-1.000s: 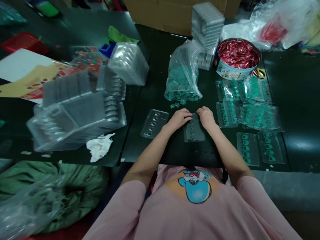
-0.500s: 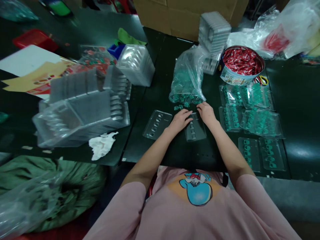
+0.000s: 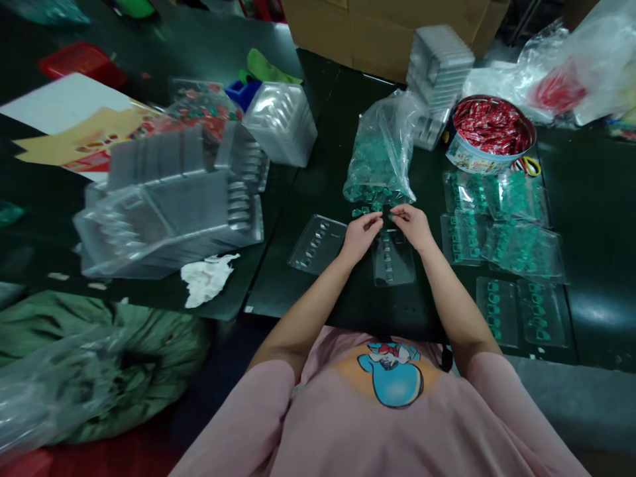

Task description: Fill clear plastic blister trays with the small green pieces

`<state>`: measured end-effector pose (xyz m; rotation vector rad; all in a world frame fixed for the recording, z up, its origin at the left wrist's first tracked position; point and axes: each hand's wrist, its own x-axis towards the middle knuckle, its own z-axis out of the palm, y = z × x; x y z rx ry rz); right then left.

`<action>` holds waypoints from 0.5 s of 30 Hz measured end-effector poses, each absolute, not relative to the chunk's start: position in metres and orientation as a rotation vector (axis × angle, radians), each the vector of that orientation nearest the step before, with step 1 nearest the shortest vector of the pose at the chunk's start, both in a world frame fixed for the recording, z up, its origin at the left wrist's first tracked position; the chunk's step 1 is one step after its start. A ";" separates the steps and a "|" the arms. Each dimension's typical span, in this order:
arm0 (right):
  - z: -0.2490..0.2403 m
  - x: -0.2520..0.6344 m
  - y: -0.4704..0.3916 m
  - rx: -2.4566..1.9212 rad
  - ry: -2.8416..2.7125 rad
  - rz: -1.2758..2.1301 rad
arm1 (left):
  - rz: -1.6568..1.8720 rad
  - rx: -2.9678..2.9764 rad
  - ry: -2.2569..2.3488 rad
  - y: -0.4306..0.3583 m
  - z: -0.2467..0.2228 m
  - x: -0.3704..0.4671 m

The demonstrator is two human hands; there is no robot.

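My left hand (image 3: pixel 364 236) is over the top end of a clear plastic blister tray (image 3: pixel 394 265), its thumb and fingertips drawn together. Facing it, my right hand (image 3: pixel 411 226) is pinched in the same way; anything between the fingertips is too small to make out. Beyond the hands lies a clear bag (image 3: pixel 378 159) of small green plastic pieces, its mouth toward me. Some loose green pieces (image 3: pixel 364 211) have spilled out by my left fingertips. Left of my left hand, a second blister tray (image 3: pixel 317 244) lies flat with a row of moulded pockets.
To the right lie blister trays filled with green pieces (image 3: pixel 524 248). Behind them stands a round tin (image 3: pixel 484 159) of red packets, with scissors (image 3: pixel 529 167) beside it. Stacked clear trays (image 3: pixel 173 218) and a crumpled white tissue (image 3: pixel 207 279) are on the left.
Both hands have lifted slightly off the tray top and drawn their fingers into pinches. The whole view has shifted a little, so things appear further right.
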<state>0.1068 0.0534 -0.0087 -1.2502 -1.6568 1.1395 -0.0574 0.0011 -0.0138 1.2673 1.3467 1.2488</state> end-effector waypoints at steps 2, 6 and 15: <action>-0.006 0.103 0.039 -1.143 -1.579 1.246 | 1.237 0.969 1.271 0.003 -0.011 -0.053; 0.001 0.099 0.018 -1.121 -1.549 1.233 | 1.177 0.739 1.153 0.000 -0.006 -0.048; 0.003 0.103 0.006 -1.142 -1.626 1.156 | 1.138 0.756 1.205 -0.012 -0.003 -0.054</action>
